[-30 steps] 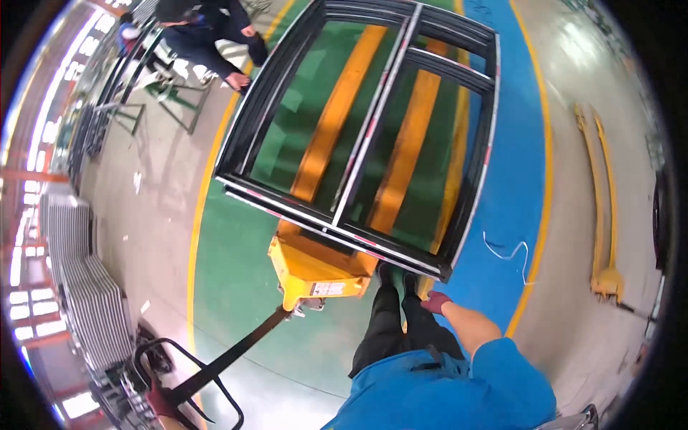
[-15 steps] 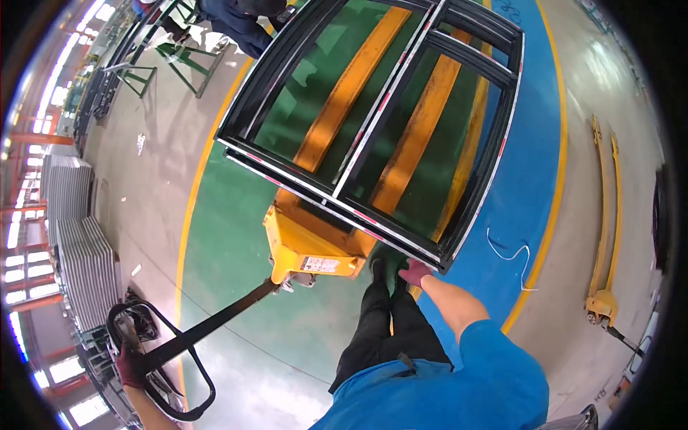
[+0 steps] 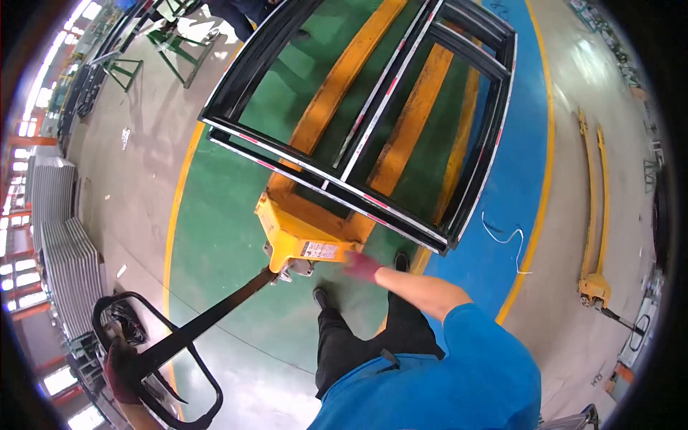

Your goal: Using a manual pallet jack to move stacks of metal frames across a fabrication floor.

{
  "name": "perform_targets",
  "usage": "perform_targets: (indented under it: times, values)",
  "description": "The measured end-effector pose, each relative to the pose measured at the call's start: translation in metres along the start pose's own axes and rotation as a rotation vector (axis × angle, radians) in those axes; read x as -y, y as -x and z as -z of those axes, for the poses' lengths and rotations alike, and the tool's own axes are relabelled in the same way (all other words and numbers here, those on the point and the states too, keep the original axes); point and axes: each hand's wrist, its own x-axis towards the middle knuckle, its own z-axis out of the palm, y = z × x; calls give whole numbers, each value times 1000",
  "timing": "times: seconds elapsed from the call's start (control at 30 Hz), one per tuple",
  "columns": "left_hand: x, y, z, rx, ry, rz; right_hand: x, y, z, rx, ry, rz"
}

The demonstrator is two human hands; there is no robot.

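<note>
My left hand (image 3: 120, 369), in a dark red glove, is closed around the black loop handle (image 3: 208, 324) of a yellow pallet jack (image 3: 304, 233). The handle's shaft slants down to the left from the jack's body. Beside the right end of that body is my right hand (image 3: 362, 266), gloved too, its fingers smeared by motion; whether it touches the jack I cannot tell. Above the yellow forks lies a stack of black window frames (image 3: 287, 159) with white strips and red marks along their edges.
Another yellow pallet jack (image 3: 593, 283) stands on the grey floor at right. A white strap (image 3: 510, 244) lies on the blue lane. Green trestles (image 3: 172, 54) and a person's dark-clothed legs (image 3: 233, 16) are at upper left. Grey panels are stacked (image 3: 61, 251) far left.
My right hand has left the near right corner of the frames and moved left to the jack's body. My feet have moved apart. My left hand stays on the handle.
</note>
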Motion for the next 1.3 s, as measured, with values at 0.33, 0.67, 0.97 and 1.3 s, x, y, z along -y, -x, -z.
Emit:
perform_targets:
  times: [0.33, 0.67, 0.97, 1.3]
  values:
    - [72, -28, -9, 356, 671, -403, 492, 203, -114, 68, -453, 1042]
    - [78, 50, 4, 200, 813, -233, 569, 342, -263, -322, -88, 419]
    - [257, 108, 95, 259, 1159, -122, 578, 392, -435, -542, 122, 384]
    - [426, 130, 169, 461, 1208, 220, 558, 375, -638, -680, 339, 175]
